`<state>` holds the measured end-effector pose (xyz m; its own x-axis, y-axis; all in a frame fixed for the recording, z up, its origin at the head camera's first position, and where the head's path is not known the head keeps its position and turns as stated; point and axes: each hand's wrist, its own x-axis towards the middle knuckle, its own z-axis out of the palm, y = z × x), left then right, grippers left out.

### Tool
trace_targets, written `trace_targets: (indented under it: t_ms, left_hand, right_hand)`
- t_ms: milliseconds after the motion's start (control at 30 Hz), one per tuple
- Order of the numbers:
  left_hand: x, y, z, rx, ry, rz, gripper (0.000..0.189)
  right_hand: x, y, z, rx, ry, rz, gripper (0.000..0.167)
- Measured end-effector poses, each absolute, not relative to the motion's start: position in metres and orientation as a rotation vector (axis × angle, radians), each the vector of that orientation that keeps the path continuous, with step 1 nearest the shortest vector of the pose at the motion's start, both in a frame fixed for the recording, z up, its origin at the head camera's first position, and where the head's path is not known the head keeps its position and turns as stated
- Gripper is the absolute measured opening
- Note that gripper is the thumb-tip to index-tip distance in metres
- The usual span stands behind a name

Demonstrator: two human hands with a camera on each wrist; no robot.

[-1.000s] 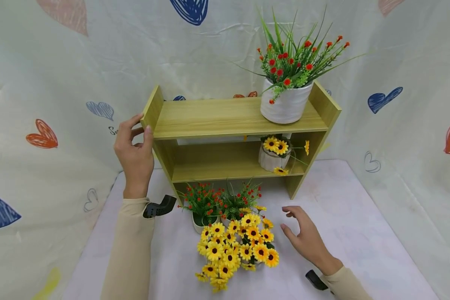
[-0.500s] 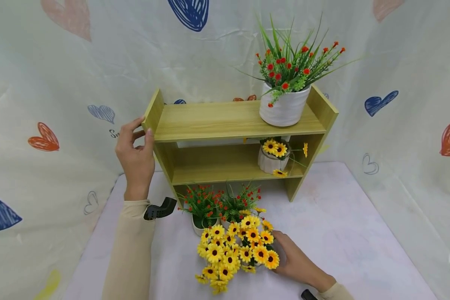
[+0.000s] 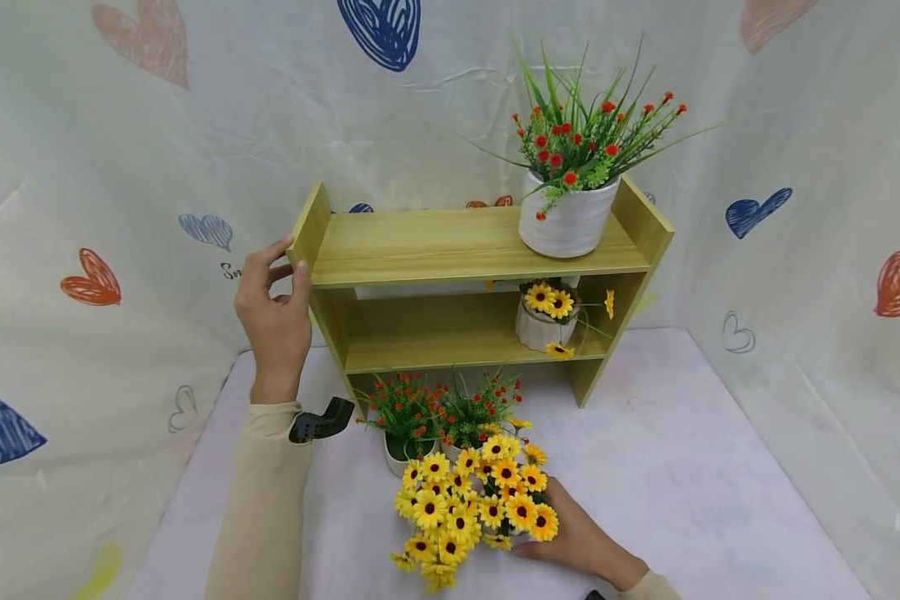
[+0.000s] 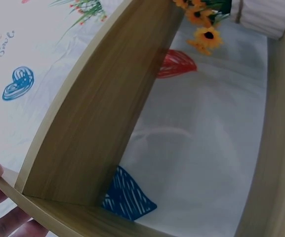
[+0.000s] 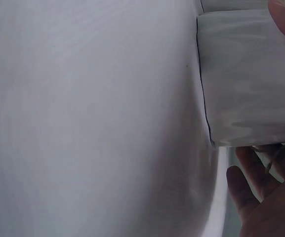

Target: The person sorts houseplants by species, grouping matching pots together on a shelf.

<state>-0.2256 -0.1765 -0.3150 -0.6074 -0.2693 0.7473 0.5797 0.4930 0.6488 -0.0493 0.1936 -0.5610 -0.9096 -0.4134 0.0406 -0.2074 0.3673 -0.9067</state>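
My left hand (image 3: pixel 273 321) pinches the left side panel of a two-tier wooden shelf (image 3: pixel 412 246) near its front edge. In the left wrist view, the thumb and fingers (image 4: pixel 9 224) lie on opposite faces of that panel. At the front of the table, my right hand (image 3: pixel 579 533) is wrapped round a potted plant with orange-yellow sunflowers (image 3: pixel 521 507). Its white pot (image 5: pixel 251 79) shows in the right wrist view, thumb on one side and fingers on the other. A second bunch of yellow sunflowers (image 3: pixel 442 517) stands just left of it.
Two red-flowered pots, a left one (image 3: pixel 403 417) and a right one (image 3: pixel 474 408), stand before the shelf. A large white pot (image 3: pixel 568 221) occupies the top tier's right end. Below it sits a small sunflower pot (image 3: pixel 546 323). A heart-printed curtain (image 3: pixel 810 125) hangs behind.
My right hand has moved left from beside the flowers and closed round the orange-yellow sunflower pot. My left hand keeps its hold on the shelf panel. The view has shifted slightly.
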Motion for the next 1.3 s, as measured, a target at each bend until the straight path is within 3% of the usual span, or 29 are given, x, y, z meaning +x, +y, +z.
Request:
trace_targets:
  t_ms: [700, 967, 1300]
  left_hand:
    - [-0.2244, -0.1763, -0.3142, -0.259, -1.861, -1.234, 0.033]
    - [-0.2256, -0.1770, -0.3130, -0.277, -1.863, -1.217, 0.033]
    - [-0.2245, -0.1767, -0.3147, -0.255, -1.866, -1.230, 0.033]
  right_hand:
    - [-0.0551, 0.1870, -0.5688, -0.603, 2.486, -1.562, 0.109]
    - [-0.0555, 0.1836, -0.5643, -0.464, 2.572, -1.497, 0.114]
    - [-0.0501, 0.1863, -0.5606, -0.372, 2.560, -1.463, 0.108]
